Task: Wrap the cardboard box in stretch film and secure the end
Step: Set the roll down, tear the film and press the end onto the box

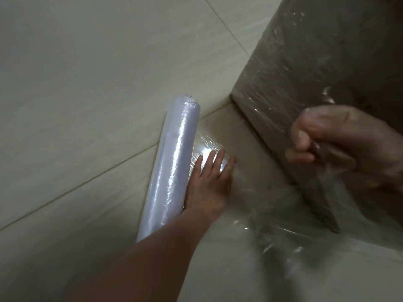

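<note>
left hand (207, 184) flat, fingers spread, pins film (277, 234) near the box (327, 62); right hand (340, 144), by the box, pinches film: best pull it taut to tear cleanly

Head view; steeply downward, close above floor (87, 83)

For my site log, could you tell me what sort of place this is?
Likely indoors, on a floor: pale floor tiles, a film-wrapped cardboard box and a stretch film roll.
</note>
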